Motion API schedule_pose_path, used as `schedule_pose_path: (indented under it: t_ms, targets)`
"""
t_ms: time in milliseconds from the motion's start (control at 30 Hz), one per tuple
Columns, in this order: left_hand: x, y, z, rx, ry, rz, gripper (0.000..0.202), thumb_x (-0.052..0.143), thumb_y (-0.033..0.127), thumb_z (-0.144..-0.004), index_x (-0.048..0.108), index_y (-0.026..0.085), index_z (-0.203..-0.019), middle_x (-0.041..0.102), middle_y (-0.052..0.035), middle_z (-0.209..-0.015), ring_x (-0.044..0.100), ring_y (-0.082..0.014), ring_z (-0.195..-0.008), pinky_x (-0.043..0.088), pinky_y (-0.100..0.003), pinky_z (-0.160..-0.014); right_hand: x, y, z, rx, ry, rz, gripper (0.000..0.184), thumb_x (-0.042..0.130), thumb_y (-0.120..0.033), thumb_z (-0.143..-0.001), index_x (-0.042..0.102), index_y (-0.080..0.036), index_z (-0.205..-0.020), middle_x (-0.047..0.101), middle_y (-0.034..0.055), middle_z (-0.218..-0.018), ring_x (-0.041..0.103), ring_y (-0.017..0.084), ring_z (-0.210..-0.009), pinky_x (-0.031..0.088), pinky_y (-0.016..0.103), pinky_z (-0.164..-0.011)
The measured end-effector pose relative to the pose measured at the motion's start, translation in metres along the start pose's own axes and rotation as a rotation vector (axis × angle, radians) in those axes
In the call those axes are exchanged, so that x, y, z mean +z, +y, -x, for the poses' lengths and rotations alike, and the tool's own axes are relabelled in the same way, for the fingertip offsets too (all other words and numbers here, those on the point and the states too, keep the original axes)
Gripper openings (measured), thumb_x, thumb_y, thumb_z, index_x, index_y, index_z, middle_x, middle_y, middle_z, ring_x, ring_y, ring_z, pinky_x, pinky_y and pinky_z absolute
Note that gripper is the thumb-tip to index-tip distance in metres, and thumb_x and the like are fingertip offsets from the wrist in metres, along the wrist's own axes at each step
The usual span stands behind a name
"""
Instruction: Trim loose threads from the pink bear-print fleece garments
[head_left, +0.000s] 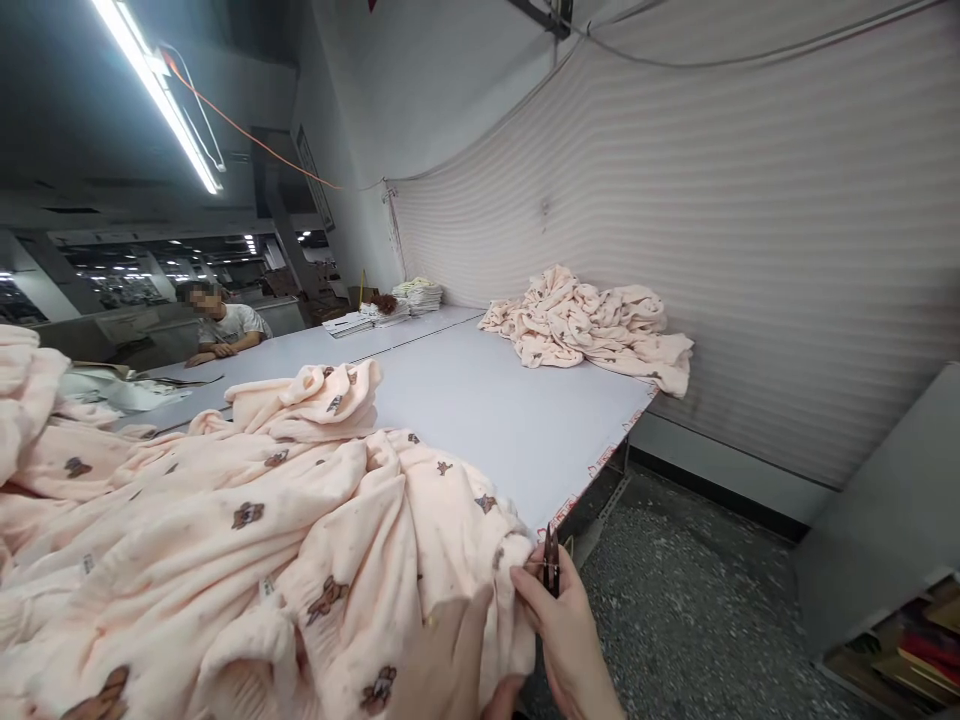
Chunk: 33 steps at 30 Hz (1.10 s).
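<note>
One large heap of pale peach plush cloth (352,530), printed with small brown animal motifs (248,515), fills the lower left of the view and covers the near part of a light grey table (465,430). The heap's long axis runs from the left edge of the view across to the near right corner of the table, and many of its folds slope along it.

At that right end, the right hand (570,620) holds dark thread snips (552,565) upright among its fingers, while its thumb and a finger pinch the edge of the cloth. The snips' long axis is close to vertical in the view; the tips point up, away from the wearer, and the handle end goes down into the hand. The two blades look slightly parted at the tips.

The left hand (456,645) lies against the cloth just left of the right hand. It is blurred and nearly matches the cloth in tone, so I cannot tell whether its fingers grip or only rest.

Farther along the table, near a striped hanging sheet (735,230), sits a second pile of the same fabric (577,320). Pale folded stacks (416,295) lie at the far end. At the far left, another person (231,325) in a light shirt leans on the tabletop.
</note>
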<state>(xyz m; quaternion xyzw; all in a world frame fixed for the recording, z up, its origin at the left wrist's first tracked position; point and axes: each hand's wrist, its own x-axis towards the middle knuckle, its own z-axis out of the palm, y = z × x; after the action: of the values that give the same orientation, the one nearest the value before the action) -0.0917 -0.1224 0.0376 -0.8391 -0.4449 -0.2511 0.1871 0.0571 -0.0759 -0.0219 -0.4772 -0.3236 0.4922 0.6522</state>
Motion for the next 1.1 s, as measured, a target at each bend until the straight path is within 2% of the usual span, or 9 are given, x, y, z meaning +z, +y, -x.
schedule_pose_path:
  t_ms: [100,200,367,467,567,700,800,933,1100]
  targets:
    - [0.032,0.01,-0.016,-0.231,-0.042,0.226,0.04,0.055,0.024,-0.08,0.049,0.009,-0.117,0.067,-0.0167,-0.1,0.065,-0.0268,-0.091,0.055,-0.036,-0.075,0.001,-0.006,0.014,-0.087,-0.041,-0.003,0.023,0.074,-0.033,-0.07,0.056,-0.021,-0.08,0.058,-0.0039,-0.071,0.058,0.014,-0.069,0.049,0.022,-0.067]
    - [0.041,0.005,-0.018,-0.379,-0.055,0.462,0.03,0.05,0.019,-0.08,0.052,0.014,-0.11,0.064,-0.0144,-0.101,0.061,-0.0261,-0.096,0.051,-0.04,-0.082,0.003,-0.012,0.017,-0.196,-0.11,0.083,0.017,0.069,-0.032,-0.075,0.058,-0.02,-0.075,0.057,-0.0031,-0.068,0.057,0.015,-0.067,0.047,0.021,-0.063]
    - [0.016,-0.008,-0.022,-0.772,-0.139,0.925,0.036,0.049,0.025,-0.081,0.056,0.02,-0.116,0.065,-0.0082,-0.101,0.061,-0.0233,-0.088,0.047,-0.036,-0.081,0.01,-0.025,0.005,-0.337,-0.178,0.273,0.009,0.061,-0.028,-0.083,0.06,-0.02,-0.084,0.062,-0.0002,-0.075,0.06,0.015,-0.071,0.047,0.02,-0.066]
    - [0.0,-0.022,-0.031,-0.947,-0.27,1.259,0.027,0.055,0.03,-0.08,0.065,0.02,-0.103,0.069,-0.0064,-0.102,0.061,-0.0241,-0.095,0.046,-0.032,-0.083,0.014,-0.034,-0.001,-0.379,-0.209,0.304,0.008,0.06,-0.027,-0.085,0.059,-0.02,-0.084,0.063,-0.0003,-0.075,0.061,0.015,-0.071,0.047,0.019,-0.066]
    - [-0.008,-0.037,-0.037,-1.133,-0.313,1.666,0.017,0.06,0.029,-0.08,0.066,0.019,-0.092,0.071,-0.004,-0.087,0.064,-0.0217,-0.086,0.048,-0.03,-0.078,0.018,-0.038,0.0,-0.39,-0.271,0.346,0.009,0.057,-0.029,-0.088,0.058,-0.02,-0.085,0.064,-0.0001,-0.076,0.062,0.015,-0.072,0.047,0.019,-0.067]
    - [-0.008,-0.05,-0.036,-1.14,-0.308,1.984,0.009,0.064,0.021,-0.08,0.067,0.015,-0.084,0.07,-0.0054,-0.079,0.065,-0.0218,-0.086,0.047,-0.028,-0.074,0.019,-0.036,0.007,-0.426,-0.344,0.423,0.013,0.053,-0.03,-0.089,0.058,-0.02,-0.082,0.064,0.0,-0.073,0.063,0.015,-0.07,0.048,0.019,-0.064]
    - [-0.005,-0.054,-0.033,-1.172,-0.286,2.011,0.009,0.06,0.018,-0.081,0.068,0.013,-0.083,0.07,-0.0067,-0.077,0.065,-0.0236,-0.089,0.046,-0.029,-0.076,0.014,-0.035,0.013,-0.534,-0.322,0.501,0.01,0.055,-0.028,-0.086,0.062,-0.022,-0.091,0.068,0.0011,-0.08,0.066,0.016,-0.074,0.051,0.02,-0.067]
    - [-0.004,-0.057,-0.031,-1.163,-0.288,2.041,0.012,0.058,0.017,-0.083,0.068,0.012,-0.089,0.071,-0.0095,-0.084,0.065,-0.0257,-0.091,0.046,-0.035,-0.082,0.009,-0.04,0.017,-0.81,-0.312,0.785,0.028,0.056,-0.026,-0.086,0.06,-0.025,-0.114,0.07,0.0049,-0.101,0.068,0.021,-0.088,0.053,0.026,-0.073]
    - [-0.001,-0.057,-0.028,-1.159,-0.277,2.096,0.008,0.059,0.016,-0.083,0.067,0.014,-0.085,0.071,-0.0075,-0.083,0.066,-0.0239,-0.089,0.046,-0.032,-0.081,0.014,-0.04,0.015,-0.995,-0.301,0.92,0.026,0.054,-0.024,-0.087,0.061,-0.021,-0.112,0.072,0.0058,-0.098,0.069,0.023,-0.083,0.054,0.031,-0.068]
